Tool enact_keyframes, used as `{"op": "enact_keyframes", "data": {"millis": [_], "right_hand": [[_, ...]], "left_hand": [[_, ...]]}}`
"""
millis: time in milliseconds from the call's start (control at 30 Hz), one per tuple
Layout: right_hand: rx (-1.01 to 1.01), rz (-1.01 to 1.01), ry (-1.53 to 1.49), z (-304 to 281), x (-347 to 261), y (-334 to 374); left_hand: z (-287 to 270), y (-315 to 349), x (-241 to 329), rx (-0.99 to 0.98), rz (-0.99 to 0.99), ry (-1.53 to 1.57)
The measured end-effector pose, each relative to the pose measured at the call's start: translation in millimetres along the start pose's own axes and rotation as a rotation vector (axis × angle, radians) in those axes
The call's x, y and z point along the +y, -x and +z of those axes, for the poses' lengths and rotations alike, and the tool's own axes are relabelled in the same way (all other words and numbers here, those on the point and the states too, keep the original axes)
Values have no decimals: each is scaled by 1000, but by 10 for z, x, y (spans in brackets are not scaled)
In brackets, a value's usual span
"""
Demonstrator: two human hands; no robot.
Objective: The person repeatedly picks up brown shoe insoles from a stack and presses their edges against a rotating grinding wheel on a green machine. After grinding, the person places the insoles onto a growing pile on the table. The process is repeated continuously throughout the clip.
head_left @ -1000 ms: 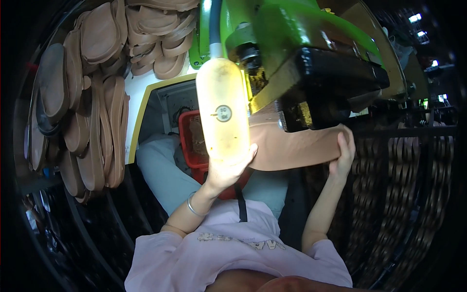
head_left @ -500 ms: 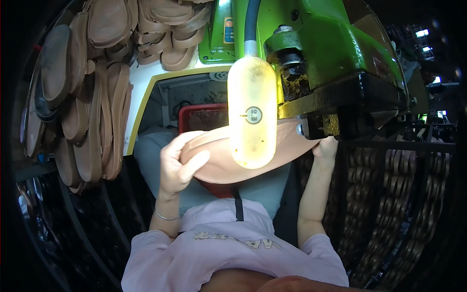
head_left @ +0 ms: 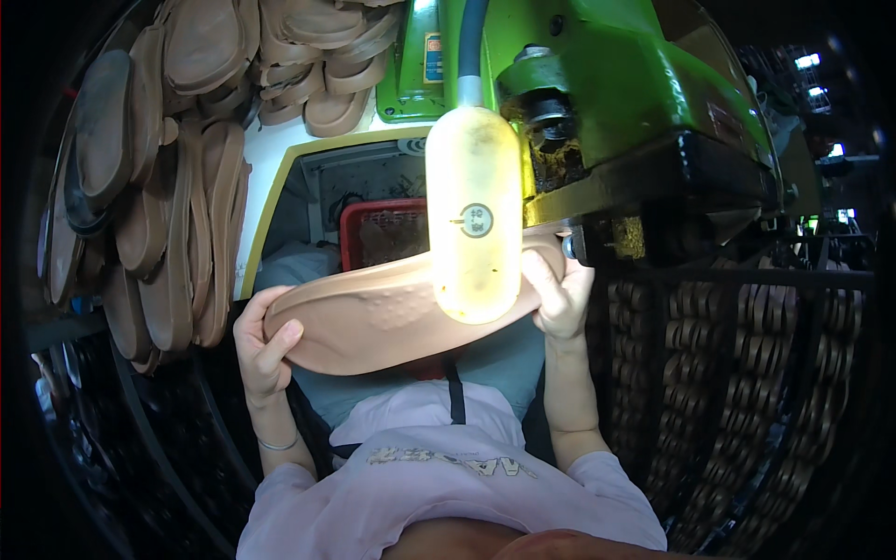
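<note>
A tan shoe sole with a raised rim and a patch of small bumps stretches across my lap, tilted up to the right. My left hand pinches its left end, thumb on the upper face. At the other end my right hand is closed on the sole, thumb pressed on top, close to the dark head of the green machine. A glowing lamp hangs in front and covers part of the sole. Whether the sole's right end touches the machine cannot be made out.
Stacks of tan soles crowd the left and back of the white table. Inside its yellow-edged cutout, beyond my lap, sits a red basket. Racks packed with brown soles stand to the right, below a dark bar.
The sole's left end has come left and nearer with my left hand, and more of its upper face shows. My right hand has shifted left, its thumb now visible on the sole.
</note>
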State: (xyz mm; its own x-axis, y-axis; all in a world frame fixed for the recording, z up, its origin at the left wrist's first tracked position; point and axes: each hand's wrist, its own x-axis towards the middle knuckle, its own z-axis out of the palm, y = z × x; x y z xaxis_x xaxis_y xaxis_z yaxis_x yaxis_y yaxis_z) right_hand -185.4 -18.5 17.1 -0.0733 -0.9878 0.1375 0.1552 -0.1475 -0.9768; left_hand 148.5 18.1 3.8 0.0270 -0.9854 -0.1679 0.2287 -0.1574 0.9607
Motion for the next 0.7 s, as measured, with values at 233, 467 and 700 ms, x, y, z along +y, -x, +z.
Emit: {"op": "enact_keyframes", "data": {"millis": [233,467,700], "right_hand": [[17,50,-4,185,-77,-49],[-84,-79,102,151,0,-192],[-137,79,435,96,-107,-38]], "left_hand": [[-162,316,-318,-119,-218,114],[449,829,-980,-345,-452,188],[1183,788,-1198,-526,-409,-248]]}}
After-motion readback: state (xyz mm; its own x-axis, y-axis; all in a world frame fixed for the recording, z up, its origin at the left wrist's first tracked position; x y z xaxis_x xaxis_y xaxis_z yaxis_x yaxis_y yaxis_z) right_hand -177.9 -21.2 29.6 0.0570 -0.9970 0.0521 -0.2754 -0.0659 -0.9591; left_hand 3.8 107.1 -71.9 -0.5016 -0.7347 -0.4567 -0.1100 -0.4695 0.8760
